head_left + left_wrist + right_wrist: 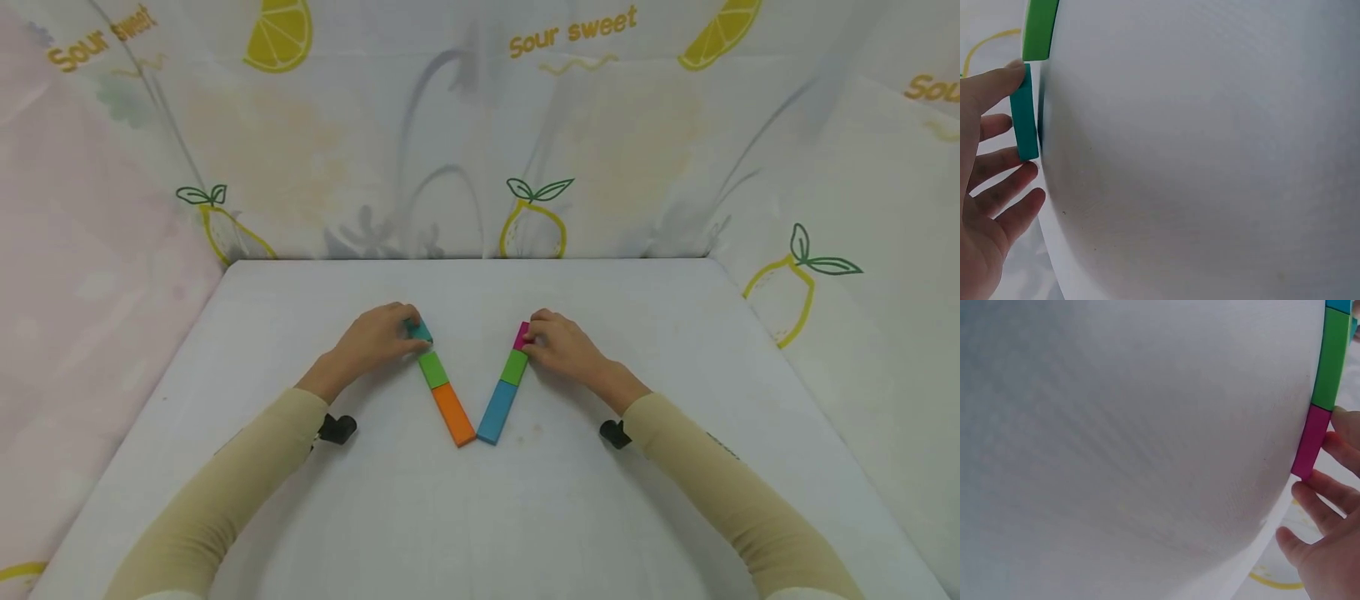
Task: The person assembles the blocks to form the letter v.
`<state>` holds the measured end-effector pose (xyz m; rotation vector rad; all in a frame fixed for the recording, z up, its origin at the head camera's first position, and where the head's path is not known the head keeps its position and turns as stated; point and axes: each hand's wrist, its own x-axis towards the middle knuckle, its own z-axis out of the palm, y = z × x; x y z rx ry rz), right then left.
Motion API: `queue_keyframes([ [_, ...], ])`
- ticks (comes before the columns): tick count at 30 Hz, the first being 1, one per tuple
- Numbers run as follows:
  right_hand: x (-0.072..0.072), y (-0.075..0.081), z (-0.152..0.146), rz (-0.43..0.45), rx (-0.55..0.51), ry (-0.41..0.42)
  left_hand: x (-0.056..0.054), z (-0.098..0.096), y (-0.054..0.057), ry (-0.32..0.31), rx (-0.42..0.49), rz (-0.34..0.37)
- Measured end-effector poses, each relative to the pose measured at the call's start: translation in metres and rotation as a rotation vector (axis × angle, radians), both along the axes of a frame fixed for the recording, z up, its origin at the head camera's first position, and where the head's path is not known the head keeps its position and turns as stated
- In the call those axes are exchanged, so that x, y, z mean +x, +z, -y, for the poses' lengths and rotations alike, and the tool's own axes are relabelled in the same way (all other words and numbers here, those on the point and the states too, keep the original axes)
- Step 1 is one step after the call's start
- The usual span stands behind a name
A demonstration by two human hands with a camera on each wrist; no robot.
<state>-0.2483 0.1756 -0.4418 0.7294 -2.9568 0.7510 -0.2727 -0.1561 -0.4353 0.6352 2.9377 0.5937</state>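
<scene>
Two slanting rows of coloured blocks form a V on the white table. Up the left row run an orange block (453,415), a green block (432,369) and a teal block (420,332). My left hand (375,336) pinches the teal block between thumb and fingers; the left wrist view has a small gap between it and the green one. The right row has a blue block (497,412), a second green block (514,367) and a magenta block (521,335). With thumb and fingertips my right hand (564,348) holds the magenta block, its end against the green one.
The white table (480,525) runs back to a hanging cloth (637,125) printed with lemons and lettering, which also lines both sides. Black wrist mounts (337,429) stick out beneath both forearms. The orange and blue blocks meet at the V's near point.
</scene>
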Motion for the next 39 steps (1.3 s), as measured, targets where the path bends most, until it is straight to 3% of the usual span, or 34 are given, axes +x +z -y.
queue_keyframes([
  [12, 0.0, -0.001, 0.0, -0.016, 0.005, 0.008, 0.008, -0.001, -0.003, -0.012, 0.024, -0.014],
  [23, 0.002, -0.002, 0.001, 0.006, 0.007, -0.011, 0.013, -0.002, -0.001, -0.015, 0.051, 0.015],
  [39, 0.003, -0.001, 0.001, 0.025, -0.006, -0.023, 0.013, -0.002, -0.002, -0.023, 0.06, -0.005],
])
